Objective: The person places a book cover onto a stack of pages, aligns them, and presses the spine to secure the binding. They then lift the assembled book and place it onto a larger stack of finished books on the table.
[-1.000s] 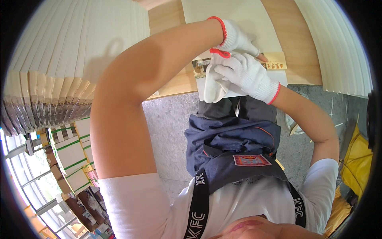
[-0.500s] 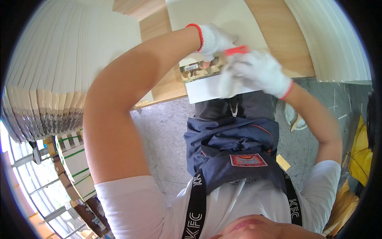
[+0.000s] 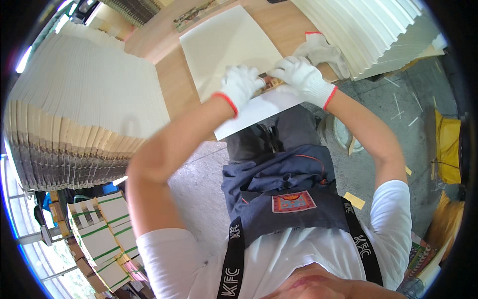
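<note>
A white sheet (image 3: 226, 47) lies flat on the wooden table (image 3: 172, 82), its near edge hanging over the table's front, and a narrow printed strip (image 3: 266, 84) crosses it under both gloved hands. The left hand (image 3: 239, 84) and right hand (image 3: 301, 75) press palm-down on the strip, fingers loosely spread, gripping nothing — seemingly to keep it lying straight. Beyond the right hand rests a spare glove (image 3: 321, 50), and fanned stacks of pages (image 3: 74, 109) flank the sheet.
</note>
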The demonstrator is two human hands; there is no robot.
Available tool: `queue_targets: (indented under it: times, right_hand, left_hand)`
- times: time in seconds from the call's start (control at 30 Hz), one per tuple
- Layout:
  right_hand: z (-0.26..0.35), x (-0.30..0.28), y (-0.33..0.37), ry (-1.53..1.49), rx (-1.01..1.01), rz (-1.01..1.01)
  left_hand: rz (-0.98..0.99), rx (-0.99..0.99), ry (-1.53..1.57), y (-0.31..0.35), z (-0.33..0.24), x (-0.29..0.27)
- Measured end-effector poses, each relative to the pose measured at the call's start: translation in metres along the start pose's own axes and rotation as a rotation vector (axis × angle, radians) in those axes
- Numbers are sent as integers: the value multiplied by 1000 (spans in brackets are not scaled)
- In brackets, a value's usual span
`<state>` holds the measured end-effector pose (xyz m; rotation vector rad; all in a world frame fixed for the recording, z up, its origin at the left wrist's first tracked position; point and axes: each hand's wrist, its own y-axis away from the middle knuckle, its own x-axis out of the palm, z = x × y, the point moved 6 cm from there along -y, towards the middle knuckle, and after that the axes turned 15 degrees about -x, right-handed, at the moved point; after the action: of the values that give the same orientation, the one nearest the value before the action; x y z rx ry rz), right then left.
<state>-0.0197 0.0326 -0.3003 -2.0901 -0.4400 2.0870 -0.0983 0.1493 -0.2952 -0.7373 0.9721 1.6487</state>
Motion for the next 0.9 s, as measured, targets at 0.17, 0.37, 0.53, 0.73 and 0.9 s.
queue_targets:
  times: [0.17,0.37,0.53,0.73,0.9]
  right_hand:
    - [-22,13,8,-137,-177,63]
    - [-30,-1,22,-229,-262,83]
    - [-36,0,19,-367,-245,60]
    - [-70,1,-12,-577,282,48]
    - [-95,-1,-28,-1198,1052,-97]
  left_hand:
    - [-310,-169,1022,89,-19,12]
    - [-139,-951,3316,129,-21,98]
    - [-224,-952,3456,110,-7,131]
    - [-485,-1139,3279,68,16,120]
    - [-476,-1314,3275,70,35,121]
